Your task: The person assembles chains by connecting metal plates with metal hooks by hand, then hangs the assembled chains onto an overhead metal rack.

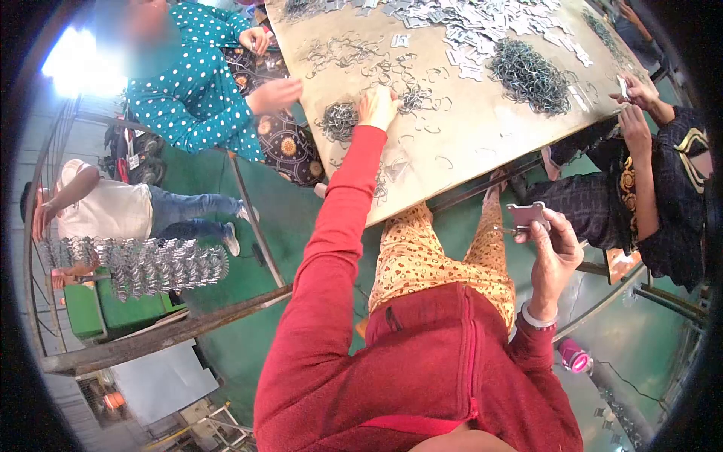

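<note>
My left hand (378,108) reaches onto the table (471,124), its fingers bunched down among thin bent wire clips (413,98). Whether a clip is between its fingertips is hidden. A dense heap of clips (339,121) lies just left of that hand. My right hand (556,260) is raised off the table's near edge, closed on a small flat metal plate (529,215) with notched corners. A small metal piece sticks out at the plate's left, too small to make out.
Many metal plates (471,30) and a dark clip heap (531,77) cover the table's far side. A co-worker in a dotted top (197,83) sits left; another person's hands (636,113) are at right. Someone at left stands by a rack of metal parts (169,265).
</note>
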`<move>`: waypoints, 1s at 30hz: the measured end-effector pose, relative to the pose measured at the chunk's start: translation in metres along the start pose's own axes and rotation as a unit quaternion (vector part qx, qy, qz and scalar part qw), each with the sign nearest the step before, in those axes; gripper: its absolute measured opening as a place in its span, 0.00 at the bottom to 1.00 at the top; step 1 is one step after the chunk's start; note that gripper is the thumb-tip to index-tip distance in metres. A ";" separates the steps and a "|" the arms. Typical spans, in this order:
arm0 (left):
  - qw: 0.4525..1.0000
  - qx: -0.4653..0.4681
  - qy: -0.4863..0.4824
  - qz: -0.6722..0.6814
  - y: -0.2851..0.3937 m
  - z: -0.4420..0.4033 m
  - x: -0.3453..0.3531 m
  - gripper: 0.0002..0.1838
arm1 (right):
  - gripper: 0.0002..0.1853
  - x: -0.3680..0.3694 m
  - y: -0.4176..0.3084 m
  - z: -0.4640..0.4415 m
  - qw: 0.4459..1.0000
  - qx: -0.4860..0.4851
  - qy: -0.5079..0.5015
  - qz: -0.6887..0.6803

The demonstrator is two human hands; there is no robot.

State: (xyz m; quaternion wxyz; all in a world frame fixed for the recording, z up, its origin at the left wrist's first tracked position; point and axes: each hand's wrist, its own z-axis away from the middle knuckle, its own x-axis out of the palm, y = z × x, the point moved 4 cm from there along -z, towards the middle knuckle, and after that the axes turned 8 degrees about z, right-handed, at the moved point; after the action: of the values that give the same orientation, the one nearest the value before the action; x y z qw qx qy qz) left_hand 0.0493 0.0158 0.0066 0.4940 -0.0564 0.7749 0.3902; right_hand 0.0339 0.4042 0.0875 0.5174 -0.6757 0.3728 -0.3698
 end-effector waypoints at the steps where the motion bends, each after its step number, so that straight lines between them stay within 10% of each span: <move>1: 1.000 0.005 0.008 -0.015 -0.001 0.000 0.004 0.09 | 0.12 0.001 0.000 -0.001 1.000 0.004 0.000 -0.007; 12: 0.982 -0.006 0.069 0.178 -0.003 -0.015 0.001 0.11 | 0.11 -0.008 0.012 -0.002 1.000 0.019 0.012 -0.001; 17: 0.865 -0.039 -0.031 0.499 0.056 0.014 -0.012 0.07 | 0.11 -0.004 0.016 0.000 0.998 0.031 0.009 0.052; 23: 0.941 0.102 0.020 0.323 0.073 0.028 -0.021 0.09 | 0.09 0.001 0.011 0.009 0.999 0.034 0.000 0.008; 30: 0.881 -0.047 -0.060 0.468 0.042 0.043 -0.024 0.12 | 0.10 -0.001 0.021 0.013 0.999 0.041 0.000 0.011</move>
State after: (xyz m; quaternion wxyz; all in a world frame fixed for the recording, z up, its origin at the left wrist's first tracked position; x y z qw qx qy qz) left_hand 0.0724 0.0661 0.0405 0.2965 0.3134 0.6607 0.6142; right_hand 0.0420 0.4070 0.0646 0.5492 -0.6496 0.3647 -0.3787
